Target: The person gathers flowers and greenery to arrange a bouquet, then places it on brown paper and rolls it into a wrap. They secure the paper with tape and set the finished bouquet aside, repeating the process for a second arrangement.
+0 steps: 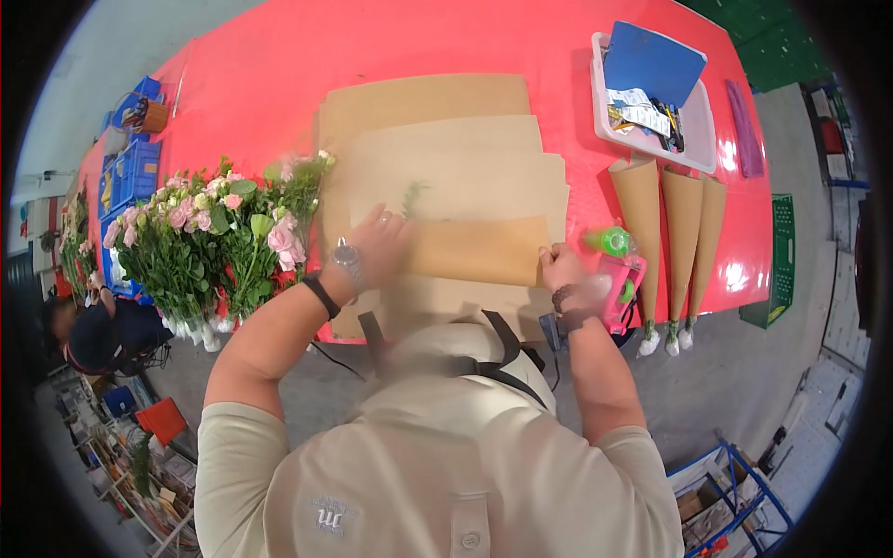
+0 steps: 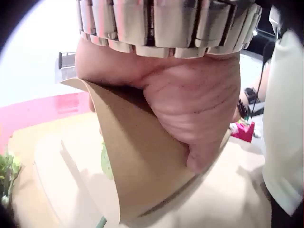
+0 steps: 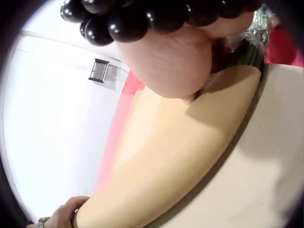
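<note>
A sheet of brown paper (image 1: 479,251), folded over into a roll, lies across a stack of kraft sheets (image 1: 456,149). The left hand (image 1: 379,240) grips its left end; in the left wrist view the thumb presses on the outside of the paper (image 2: 137,156) and the fingers are mostly behind it. At the roll's right end the right hand (image 1: 564,270) pinches the edge. In the right wrist view green stems in clear wrap (image 3: 249,50) show at the end of the rolled paper (image 3: 180,152), beside the right hand (image 3: 166,61). A green sprig (image 1: 415,197) shows above the roll.
Bunches of pink flowers (image 1: 200,232) lie at the left. To the right are a pink tape dispenser (image 1: 625,290), green tape (image 1: 614,242) and three paper cones (image 1: 682,223). A white bin (image 1: 670,147) with a blue folder (image 1: 654,63) stands behind them, on the red table (image 1: 446,42).
</note>
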